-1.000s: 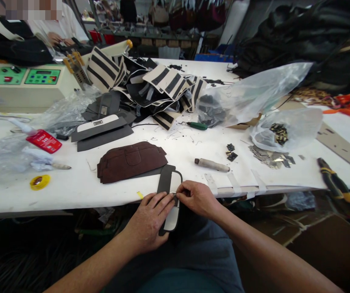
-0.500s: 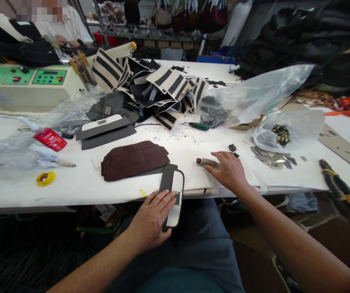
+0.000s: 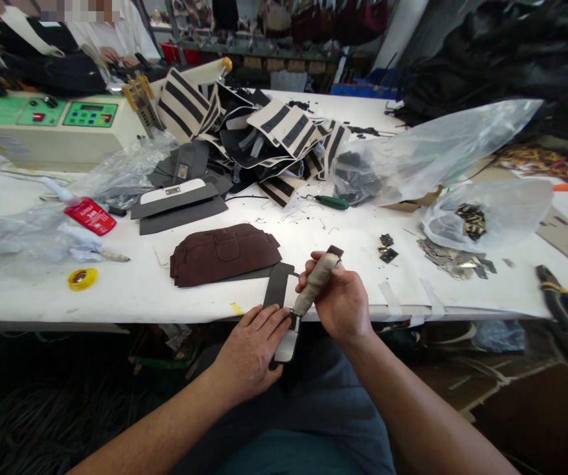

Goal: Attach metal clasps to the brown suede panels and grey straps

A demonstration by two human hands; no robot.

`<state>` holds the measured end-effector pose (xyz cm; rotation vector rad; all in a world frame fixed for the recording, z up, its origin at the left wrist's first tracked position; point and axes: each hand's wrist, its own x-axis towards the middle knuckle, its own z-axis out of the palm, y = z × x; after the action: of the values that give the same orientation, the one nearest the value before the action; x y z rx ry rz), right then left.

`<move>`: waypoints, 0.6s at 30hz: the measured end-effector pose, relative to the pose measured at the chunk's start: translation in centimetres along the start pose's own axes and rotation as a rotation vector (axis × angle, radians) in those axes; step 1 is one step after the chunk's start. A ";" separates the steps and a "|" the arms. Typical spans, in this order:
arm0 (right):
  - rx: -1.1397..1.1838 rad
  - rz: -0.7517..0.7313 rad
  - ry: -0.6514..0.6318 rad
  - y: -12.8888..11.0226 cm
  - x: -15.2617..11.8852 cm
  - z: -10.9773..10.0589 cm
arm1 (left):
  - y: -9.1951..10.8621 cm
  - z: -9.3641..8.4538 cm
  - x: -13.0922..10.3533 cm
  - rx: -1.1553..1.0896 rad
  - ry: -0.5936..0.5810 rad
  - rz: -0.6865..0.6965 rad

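Panel point(image 3: 278, 287) partly beneath the hands point(image 3: 250, 344)

The head view looks down on the hands point(image 3: 250, 351).

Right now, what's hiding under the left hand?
Under the left hand is a dark grey and white flap. Its grey far end and some of its white panel peek out. The hand covers part of it, so I can't see what that part looks like.
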<state>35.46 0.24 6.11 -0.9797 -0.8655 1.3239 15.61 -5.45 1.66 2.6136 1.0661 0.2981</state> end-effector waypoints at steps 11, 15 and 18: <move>-0.039 -0.205 0.069 4.0 -0.6 1.5 | -0.3 0.3 -0.1 -0.020 0.028 -0.008; -0.253 -0.259 0.026 4.5 -1.7 1.2 | -0.4 0.4 -0.2 -0.040 0.038 -0.011; -0.453 -0.354 -0.084 4.1 -2.6 1.4 | -0.4 0.5 -0.4 -0.063 0.050 -0.002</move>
<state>32.46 -2.26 2.91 -1.0575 -1.3734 0.8861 15.19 -5.57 1.03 2.5616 1.0585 0.3925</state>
